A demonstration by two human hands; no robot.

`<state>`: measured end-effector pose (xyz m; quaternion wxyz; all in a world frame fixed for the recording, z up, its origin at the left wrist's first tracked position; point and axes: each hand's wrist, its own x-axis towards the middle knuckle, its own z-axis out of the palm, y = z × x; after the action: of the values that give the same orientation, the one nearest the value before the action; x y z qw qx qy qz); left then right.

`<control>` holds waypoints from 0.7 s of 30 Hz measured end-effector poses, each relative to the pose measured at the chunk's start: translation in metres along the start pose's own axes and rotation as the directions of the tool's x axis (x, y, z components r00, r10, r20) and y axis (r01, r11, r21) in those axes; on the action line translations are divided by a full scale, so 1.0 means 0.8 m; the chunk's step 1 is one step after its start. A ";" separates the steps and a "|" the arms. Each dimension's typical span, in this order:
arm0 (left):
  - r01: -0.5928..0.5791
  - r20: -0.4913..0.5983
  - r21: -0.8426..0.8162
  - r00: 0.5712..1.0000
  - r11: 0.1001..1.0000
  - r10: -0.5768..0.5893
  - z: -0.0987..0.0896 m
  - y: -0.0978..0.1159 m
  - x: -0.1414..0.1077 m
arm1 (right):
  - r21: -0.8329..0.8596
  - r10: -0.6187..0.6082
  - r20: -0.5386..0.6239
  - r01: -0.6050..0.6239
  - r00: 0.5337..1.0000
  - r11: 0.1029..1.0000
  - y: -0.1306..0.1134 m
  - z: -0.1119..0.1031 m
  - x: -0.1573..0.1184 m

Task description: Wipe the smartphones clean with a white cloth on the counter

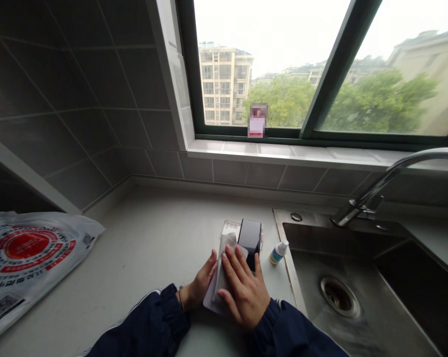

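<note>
My right hand lies flat with its fingers stretched out over a thin whitish cloth or wipe. Under the cloth is a pale lilac flat piece with rounded corners; most of it is covered, so its kind is unclear. At its left edge my left hand grips it, thumb up along the side and the other fingers partly hidden. Just beyond my right fingertips rests a black smartphone, partly over a clear phone case. A small white-capped spray bottle stands to the right of the phone.
A steel sink with a curved faucet is on the right, its rim close to the bottle. On the left of the white counter lies a printed plastic bag. A tiled wall and window are behind.
</note>
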<state>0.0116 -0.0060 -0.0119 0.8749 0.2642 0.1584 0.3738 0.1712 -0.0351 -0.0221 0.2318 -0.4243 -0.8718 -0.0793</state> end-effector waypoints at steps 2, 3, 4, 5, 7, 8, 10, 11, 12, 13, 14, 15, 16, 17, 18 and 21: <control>0.001 0.008 0.013 1.000 1.000 -0.001 0.002 0.000 0.000 | -0.001 0.046 -0.011 -0.046 0.999 0.999 0.008 0.001 0.001; -0.001 0.012 0.011 1.000 1.000 0.001 0.003 0.000 0.000 | 0.002 0.062 -0.018 -0.062 0.998 0.998 0.010 0.002 0.001; -0.003 0.017 0.007 1.000 1.000 0.003 0.003 0.000 0.000 | 0.006 0.070 -0.023 -0.070 0.997 0.998 0.010 0.001 0.001; -0.004 0.021 -0.001 1.000 1.000 0.004 0.002 -0.001 0.000 | 0.013 0.063 -0.022 -0.062 0.998 0.998 0.009 0.001 0.001; 0.006 0.005 -0.026 1.000 1.000 -0.006 -0.001 -0.001 0.001 | 0.031 0.008 -0.011 -0.008 1.000 0.999 0.002 -0.002 0.000; 0.016 -0.013 -0.045 1.000 0.999 -0.017 -0.003 -0.001 0.002 | 0.040 -0.034 -0.003 0.034 0.999 0.999 -0.002 -0.003 -0.001; 0.031 -0.053 -0.081 0.998 0.996 -0.036 -0.006 -0.001 0.002 | 0.049 -0.109 0.013 0.108 0.994 0.993 -0.007 -0.006 -0.001; 0.028 -0.067 -0.089 0.997 0.996 -0.034 -0.006 -0.001 0.003 | 0.048 -0.129 0.019 0.128 0.991 0.991 -0.007 -0.007 -0.001; 0.018 -0.069 -0.087 0.997 0.996 -0.024 -0.005 0.000 0.003 | 0.042 -0.132 0.023 0.131 0.991 0.991 -0.006 -0.008 0.000; 0.007 -0.061 -0.076 0.998 0.997 -0.012 -0.003 0.000 0.003 | 0.032 -0.119 0.025 0.118 0.993 0.993 -0.003 -0.007 0.000; -0.002 -0.049 -0.061 0.999 0.998 -0.001 -0.001 0.001 0.003 | 0.022 -0.092 0.023 0.091 0.996 0.996 0.000 -0.005 0.001; -0.007 -0.038 -0.045 0.999 0.999 0.005 0.001 0.001 0.004 | 0.014 -0.059 0.017 0.059 0.998 0.998 0.004 -0.003 0.001; -0.007 -0.033 -0.033 0.999 0.999 0.006 0.003 0.002 0.004 | 0.009 -0.026 0.010 0.026 1.000 1.000 0.008 -0.001 0.001; -0.006 -0.032 -0.025 0.999 1.000 0.005 0.005 0.002 0.004 | 0.007 0.004 0.003 -0.004 1.000 1.000 0.010 0.001 0.001; -0.003 -0.034 -0.022 0.999 1.000 0.002 0.006 0.003 0.003 | 0.007 0.027 -0.002 -0.027 1.000 1.000 0.010 0.002 0.000; 0.016 -0.051 -0.047 0.999 0.999 -0.018 0.007 0.004 0.002 | 0.018 -0.005 0.010 0.005 1.000 1.000 0.000 0.000 -0.001</control>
<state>0.0134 -0.0052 -0.0058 0.8796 0.2325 0.1744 0.3766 0.1720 -0.0358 -0.0225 0.2310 -0.4203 -0.8747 -0.0699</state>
